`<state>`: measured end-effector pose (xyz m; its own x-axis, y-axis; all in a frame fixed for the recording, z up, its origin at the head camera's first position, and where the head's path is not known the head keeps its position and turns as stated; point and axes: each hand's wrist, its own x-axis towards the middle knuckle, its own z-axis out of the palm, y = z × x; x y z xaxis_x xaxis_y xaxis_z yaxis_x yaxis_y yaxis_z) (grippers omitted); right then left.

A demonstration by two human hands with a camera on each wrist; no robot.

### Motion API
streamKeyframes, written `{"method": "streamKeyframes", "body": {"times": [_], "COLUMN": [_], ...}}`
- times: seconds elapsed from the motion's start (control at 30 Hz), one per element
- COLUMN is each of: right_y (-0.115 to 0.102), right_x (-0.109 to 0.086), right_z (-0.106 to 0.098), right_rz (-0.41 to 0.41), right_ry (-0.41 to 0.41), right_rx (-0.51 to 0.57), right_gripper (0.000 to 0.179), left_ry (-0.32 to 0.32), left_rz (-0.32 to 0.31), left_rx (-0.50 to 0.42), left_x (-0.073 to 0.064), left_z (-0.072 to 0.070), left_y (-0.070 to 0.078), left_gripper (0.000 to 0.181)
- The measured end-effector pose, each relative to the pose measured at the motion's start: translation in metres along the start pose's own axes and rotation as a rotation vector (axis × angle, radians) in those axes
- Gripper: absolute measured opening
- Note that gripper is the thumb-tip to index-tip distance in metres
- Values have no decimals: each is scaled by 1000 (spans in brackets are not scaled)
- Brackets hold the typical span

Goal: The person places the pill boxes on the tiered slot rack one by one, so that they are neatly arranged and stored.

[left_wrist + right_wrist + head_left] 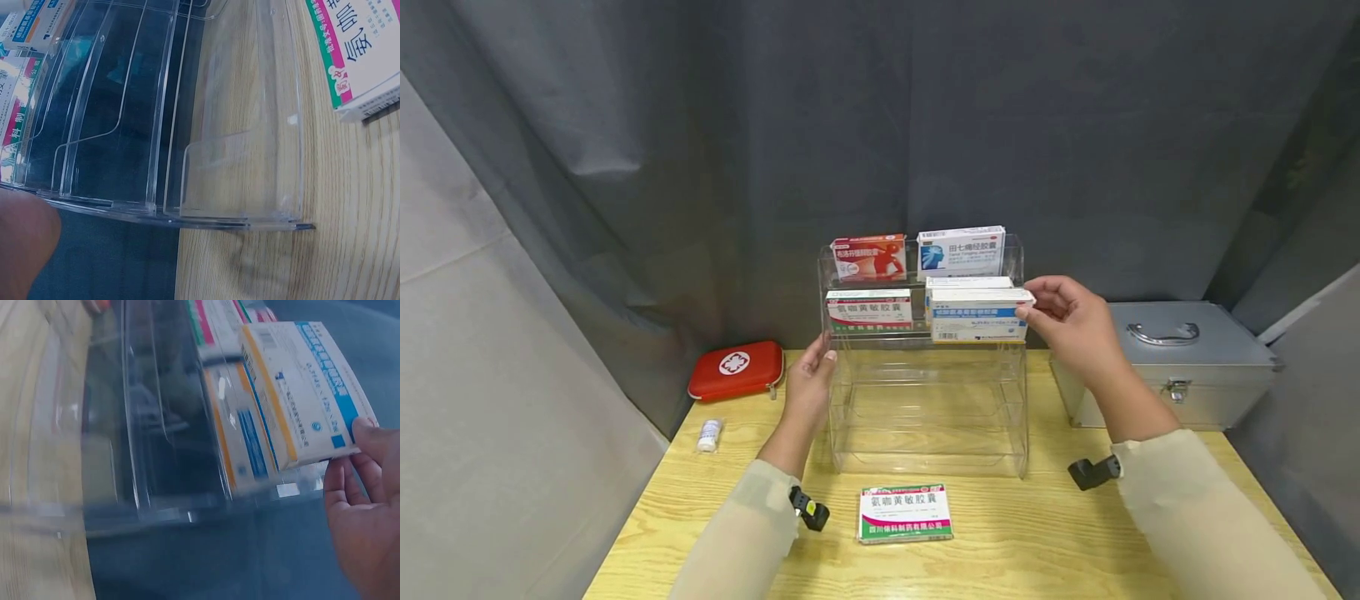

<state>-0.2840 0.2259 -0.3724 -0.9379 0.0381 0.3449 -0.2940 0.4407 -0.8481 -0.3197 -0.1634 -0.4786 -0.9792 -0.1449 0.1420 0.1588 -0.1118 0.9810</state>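
Note:
My right hand pinches the right end of a white medicine box with a blue stripe and a yellow edge. In the right wrist view, the thumb lies on the face of this box and the fingers are behind it. A similar box stands just behind it in the clear tiered rack. My left hand holds the rack's left side. On the same tier, at left, is a green, white and magenta box. The top tier carries a red box and a white-and-blue box.
Another green, white and magenta box lies flat on the wooden table before the rack. At left are a red zip case and a small white bottle. A silver metal case stands at right, with a dark curtain behind.

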Motion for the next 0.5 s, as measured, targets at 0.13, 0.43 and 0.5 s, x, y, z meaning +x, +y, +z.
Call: {"method": "streamKeyframes", "body": {"times": [0.13,0.43,0.5], "right_y": [-11,-13,-13], "right_x": [2,1,1], "right_z": [32,97,109], "right_rz": [-22,-14,-11], "right_ry": [-46,-89,-92], "right_rx": [-35,-86,-76], "right_gripper": [34,31,32], "left_ry": [-1,-12,-15], "left_rz": [13,24,25], "left_rx": [-5,-3,-10], "left_x": [-1,0,0], "left_z": [-1,-2,-2], "left_y": [-1,-2,-1], "left_gripper": [52,51,52]}}
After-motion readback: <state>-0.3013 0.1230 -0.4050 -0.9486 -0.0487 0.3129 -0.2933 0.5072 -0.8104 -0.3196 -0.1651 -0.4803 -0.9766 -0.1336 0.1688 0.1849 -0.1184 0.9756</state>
